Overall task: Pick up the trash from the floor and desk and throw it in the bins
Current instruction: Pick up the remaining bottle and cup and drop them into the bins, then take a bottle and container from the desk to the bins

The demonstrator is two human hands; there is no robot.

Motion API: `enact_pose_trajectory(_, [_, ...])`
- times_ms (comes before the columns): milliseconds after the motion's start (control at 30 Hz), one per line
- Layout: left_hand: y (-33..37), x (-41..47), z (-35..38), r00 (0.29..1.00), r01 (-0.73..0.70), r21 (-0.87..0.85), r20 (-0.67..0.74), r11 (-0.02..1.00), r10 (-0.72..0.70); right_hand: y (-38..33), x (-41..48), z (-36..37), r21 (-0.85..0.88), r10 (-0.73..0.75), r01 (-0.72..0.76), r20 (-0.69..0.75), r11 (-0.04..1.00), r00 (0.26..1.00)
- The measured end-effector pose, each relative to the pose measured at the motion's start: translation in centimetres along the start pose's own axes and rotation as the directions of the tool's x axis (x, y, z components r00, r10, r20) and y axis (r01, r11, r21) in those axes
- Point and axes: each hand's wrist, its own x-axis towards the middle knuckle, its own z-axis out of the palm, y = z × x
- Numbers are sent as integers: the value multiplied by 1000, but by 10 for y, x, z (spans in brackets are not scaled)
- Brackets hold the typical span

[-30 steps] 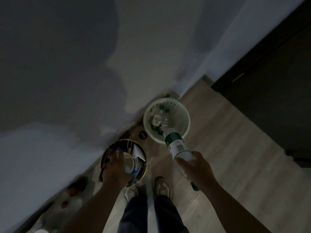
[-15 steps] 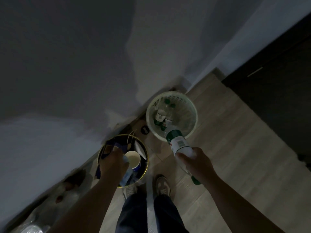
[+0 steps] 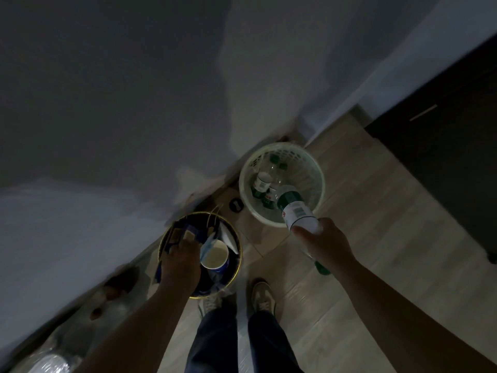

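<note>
Bottle (image 3: 295, 211) grasped by right hand (image 3: 325, 243) above white basket (image 3: 320, 181) — green-and-white label, barcode visible, writing unreadable. Left hand (image 3: 178, 265) over dark bin (image 3: 240, 254) — grip cannot be told.

No wording can be read anywhere (the light is too dim). The bottle (image 3: 297, 214) held in the right hand (image 3: 326, 244) carries a white-and-green label with a barcode-like block and a small red mark at its 9 o'clock edge, neither of them legible. The bottles (image 3: 262, 181) in the white basket (image 3: 320, 181), at 11 o'clock from it, show white labels, also illegible.
</note>
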Motion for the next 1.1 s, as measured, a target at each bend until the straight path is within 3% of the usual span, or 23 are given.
enact_pose_trajectory(200, [-2, -1, -3, 995, -68, -75, 75, 995, 73, -12, 11, -8, -82, 86, -85, 7, 993, 996])
enact_pose_trajectory(333, [3, 2, -14, 995, -99, -139, 3, 985, 100, -31, 26, -16, -159, 96, -96, -7, 983, 995])
enact_pose_trajectory(533, [13, 12, -38, 991, -129, -170, -39, 977, 125, -48, 30, -20, -207, -66, 46, -91, 977, 994])
enact_pose_trajectory(867, [26, -17, -99, 979, -182, -194, -128, 964, 159, -60, -27, -35, -381, -212, 201, 14, 902, 977])
enact_pose_trajectory(1000, [38, -52, -157, 972, -195, -275, -181, 942, 148, -77, -71, -64, -446, -358, 370, 114, 815, 927])
enact_pose_trajectory(1100, [48, -90, -217, 916, -293, -240, -347, 926, 200, -100, -113, -95, -466, -482, 504, 176, 727, 859])
